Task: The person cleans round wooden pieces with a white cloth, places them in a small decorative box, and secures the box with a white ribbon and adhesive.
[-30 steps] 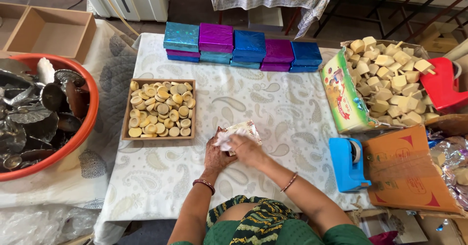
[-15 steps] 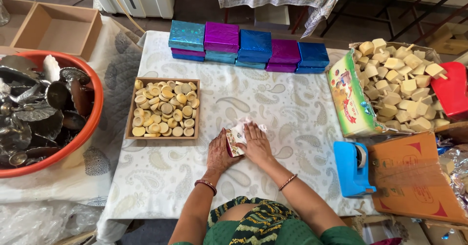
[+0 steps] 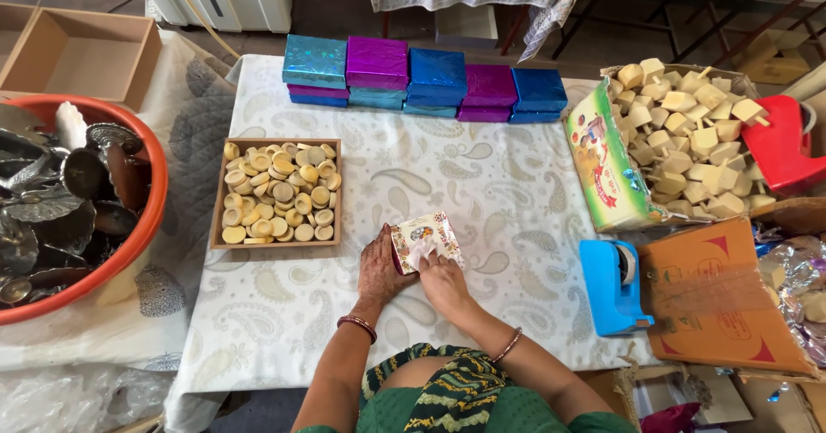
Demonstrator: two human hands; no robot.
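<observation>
A small printed paper box (image 3: 423, 235) with white tissue at its opening rests on the paisley tablecloth (image 3: 508, 183) near the table's front. My left hand (image 3: 379, 269) grips the box's left side. On the right side, my right hand (image 3: 440, 276) presses fingers onto the tissue and the box. A wooden tray of round pale discs (image 3: 277, 194) lies just left of my hands.
Shiny wrapped boxes in teal, purple and blue (image 3: 422, 77) line the far edge. A carton of wooden tops (image 3: 680, 140) and a blue tape dispenser (image 3: 611, 285) stand at right. An orange tub of metal pieces (image 3: 77, 201) sits at left, a brown cardboard sheet (image 3: 731, 295) at far right.
The box has been turned and tidied in my hands; loose white tissue that spread over it is now tucked toward the opening. Both hands stay at the same spot.
</observation>
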